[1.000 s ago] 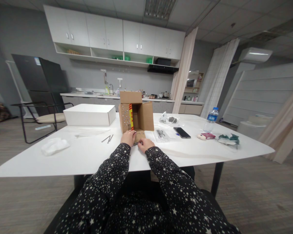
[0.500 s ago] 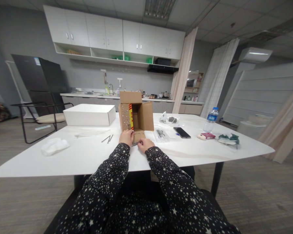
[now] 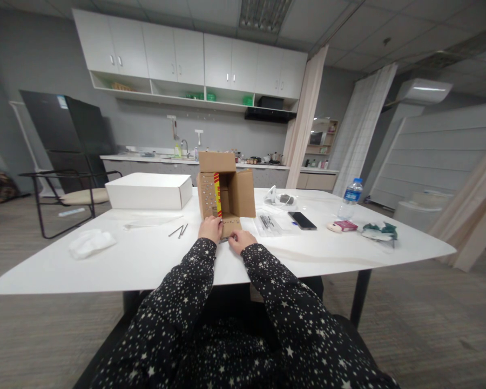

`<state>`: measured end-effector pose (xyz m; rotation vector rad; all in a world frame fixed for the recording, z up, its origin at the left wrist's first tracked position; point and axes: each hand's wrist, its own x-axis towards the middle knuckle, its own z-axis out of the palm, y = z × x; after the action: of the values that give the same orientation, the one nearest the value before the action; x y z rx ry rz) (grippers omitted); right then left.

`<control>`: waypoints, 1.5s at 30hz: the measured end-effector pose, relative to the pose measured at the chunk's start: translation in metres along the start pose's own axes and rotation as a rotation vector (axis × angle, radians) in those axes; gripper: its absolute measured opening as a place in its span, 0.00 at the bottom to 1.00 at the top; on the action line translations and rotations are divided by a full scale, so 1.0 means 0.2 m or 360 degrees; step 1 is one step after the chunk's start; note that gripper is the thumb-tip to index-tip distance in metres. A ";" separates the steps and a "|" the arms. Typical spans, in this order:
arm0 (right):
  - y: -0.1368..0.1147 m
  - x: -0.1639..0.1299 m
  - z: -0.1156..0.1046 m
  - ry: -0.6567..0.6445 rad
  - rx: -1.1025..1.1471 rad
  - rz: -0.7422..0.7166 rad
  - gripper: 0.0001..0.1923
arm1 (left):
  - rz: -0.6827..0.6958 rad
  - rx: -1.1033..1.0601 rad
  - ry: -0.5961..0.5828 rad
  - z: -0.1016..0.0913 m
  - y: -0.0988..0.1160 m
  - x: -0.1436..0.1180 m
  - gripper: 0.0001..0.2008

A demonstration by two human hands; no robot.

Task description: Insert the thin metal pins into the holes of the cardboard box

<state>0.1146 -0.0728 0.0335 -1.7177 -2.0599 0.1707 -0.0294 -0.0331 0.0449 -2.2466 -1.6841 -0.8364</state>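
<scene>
An open cardboard box stands on the white table with its mouth towards me and its flaps spread. Small shiny bits dot its left flap, which also carries a red and yellow strip. At the lower edge of that flap, my left hand has its fingers curled; what they hold, if anything, is hidden. My right hand is closed beside the front flap, its fingertips by a small dark thin piece too small to name. Left of my hands lie several metal screws or nails.
To the right are a clear plastic case with dark pieces, a phone, a pink packet, a water bottle and a green-and-white bundle. A white box and crumpled white tissue are on the left.
Both hands stay at the box's front, with only a very slight shift of the left hand's fingers. The box and the other things have not moved.
</scene>
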 end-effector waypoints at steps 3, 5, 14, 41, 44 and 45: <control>-0.01 0.00 -0.01 -0.0006 0.0001 0.0002 0.12 | 0.0000 -0.0019 0.0013 0.00 0.00 0.00 0.15; -0.01 -0.01 -0.01 -0.0008 -0.0002 0.0006 0.12 | -0.0007 -0.0047 0.0026 0.00 0.00 0.00 0.16; -0.03 -0.02 -0.04 -0.0012 -0.0008 0.0019 0.12 | -0.0010 -0.0050 -0.0009 -0.01 0.01 0.00 0.16; 0.01 0.00 0.00 0.0004 0.0010 -0.0029 0.12 | -0.0054 -0.0067 -0.0026 -0.01 0.03 -0.02 0.15; 0.01 0.00 0.00 -0.0007 0.0015 -0.0022 0.13 | -0.0056 -0.0079 -0.0028 -0.01 0.03 -0.02 0.15; 0.01 0.00 0.00 -0.0009 0.0016 -0.0022 0.13 | -0.0060 -0.0085 -0.0025 -0.01 0.03 -0.02 0.14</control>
<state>0.1158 -0.0723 0.0332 -1.6985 -2.0709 0.1813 -0.0255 -0.0387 0.0461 -2.2682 -1.7360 -0.8851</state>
